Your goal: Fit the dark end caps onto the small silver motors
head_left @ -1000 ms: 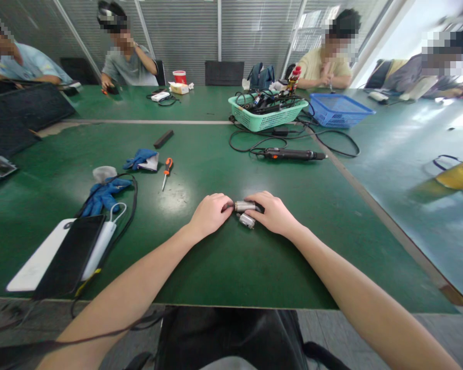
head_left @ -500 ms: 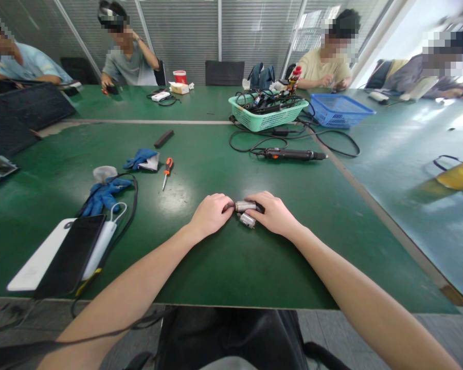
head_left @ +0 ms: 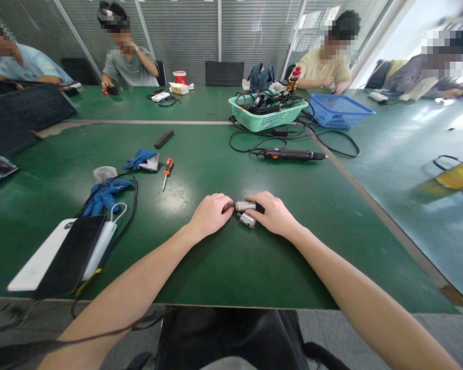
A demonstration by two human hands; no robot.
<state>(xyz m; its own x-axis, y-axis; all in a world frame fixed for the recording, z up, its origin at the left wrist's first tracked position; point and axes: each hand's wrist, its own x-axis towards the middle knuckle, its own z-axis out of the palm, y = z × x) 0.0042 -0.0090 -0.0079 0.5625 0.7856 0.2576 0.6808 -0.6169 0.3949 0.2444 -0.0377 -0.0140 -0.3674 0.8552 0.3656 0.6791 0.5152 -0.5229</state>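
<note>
Just ahead of me on the green table [head_left: 200, 262], my right hand [head_left: 273, 213] is closed round a small silver electric motor [head_left: 245, 206], with a black part showing at its right end. My left hand [head_left: 213, 215] pinches a small dark piece at the left end of this motor; whether the piece is joined to it I cannot tell. A second small silver motor [head_left: 247, 220] lies on the table right below the first, close to my right fingertips. The tips of my left fingers are partly hidden.
To the left lie a screwdriver [head_left: 167, 173], blue gloves [head_left: 102, 198], a black phone [head_left: 71, 255] and cables. Further off are a power screwdriver [head_left: 293, 154], a green basket [head_left: 260, 122] of tools and a blue basket [head_left: 339, 118]. Several people sit around the table.
My hands and both motors stay almost exactly where they were. Across the table, a person at the left lowers a raised hand slightly toward the face.
</note>
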